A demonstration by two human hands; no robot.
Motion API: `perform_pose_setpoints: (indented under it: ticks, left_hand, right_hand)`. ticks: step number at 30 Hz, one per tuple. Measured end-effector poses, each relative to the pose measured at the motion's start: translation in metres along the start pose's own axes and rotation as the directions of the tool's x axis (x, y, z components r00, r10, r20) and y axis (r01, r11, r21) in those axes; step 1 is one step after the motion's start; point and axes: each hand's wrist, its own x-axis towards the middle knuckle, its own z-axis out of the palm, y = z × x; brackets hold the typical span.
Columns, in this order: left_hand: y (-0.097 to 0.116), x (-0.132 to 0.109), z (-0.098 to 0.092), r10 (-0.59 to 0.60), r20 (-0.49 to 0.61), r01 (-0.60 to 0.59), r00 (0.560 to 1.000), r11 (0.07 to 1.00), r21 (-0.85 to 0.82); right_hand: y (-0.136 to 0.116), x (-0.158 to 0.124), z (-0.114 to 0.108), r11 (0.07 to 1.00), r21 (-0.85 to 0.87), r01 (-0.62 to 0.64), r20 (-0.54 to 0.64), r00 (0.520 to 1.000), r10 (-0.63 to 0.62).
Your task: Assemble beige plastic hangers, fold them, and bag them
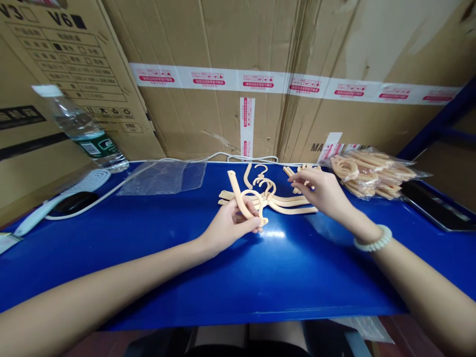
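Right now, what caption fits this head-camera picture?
Left hand grips a beige plastic hanger piece; right hand touches the hanger pile on a blue table.

A beige plastic hanger piece, a curved arm ending in a hook loop, is held tilted above the blue worktop by the left hand, its long end pointing to 11 o'clock. At its 3 o'clock, a loose pile of matching hanger pieces lies flat, hooks toward 12 o'clock. The right hand rests on the pile's right edge.

A glossy blue table stands against tall taped cardboard boxes, a blue rack post at right.
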Motion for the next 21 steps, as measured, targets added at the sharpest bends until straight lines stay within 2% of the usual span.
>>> perform_pose_setpoints:
  ticks: [1,3,6,10,13,15,18,21]
  left_hand:
    - [0.0,0.0,0.0,0.001,-0.004,-0.001,1.0,1.0,-0.004]
    - [0.0,0.001,-0.001,0.007,-0.012,-0.007,1.0,1.0,-0.005]
    - [0.0,0.001,-0.002,0.026,-0.02,-0.026,0.999,1.0,0.006]
    - [-0.001,0.001,-0.003,0.025,-0.045,-0.024,0.999,1.0,0.019]
    - [-0.002,0.002,-0.004,0.022,-0.048,-0.022,0.999,1.0,-0.004]
    - [-0.003,0.002,-0.004,0.026,-0.047,-0.027,0.999,0.999,-0.029]
    - [-0.005,0.003,-0.005,0.018,-0.052,-0.021,0.999,0.998,-0.056]
    - [-0.005,0.004,-0.006,-0.001,-0.058,-0.004,0.998,0.997,-0.073]
  right_hand:
    - [0.013,0.004,-0.004,0.988,-0.148,0.047,0.047,0.998,-0.041]
    - [0.035,0.009,-0.009,0.954,-0.278,0.115,0.152,0.986,-0.074]
    - [0.056,0.012,-0.005,0.94,-0.288,0.184,0.267,0.958,-0.106]
    - [0.064,0.012,0.005,0.952,-0.23,0.202,0.291,0.948,-0.131]
    - [0.063,0.012,0.009,0.975,-0.153,0.16,0.222,0.967,-0.124]
    - [0.06,0.012,0.009,0.992,-0.084,0.092,0.123,0.989,-0.081]
    - [0.047,0.011,0.007,0.995,0.087,-0.055,-0.051,0.997,0.06]
    - [0.028,0.009,0.002,0.905,0.38,-0.192,-0.113,0.961,0.251]
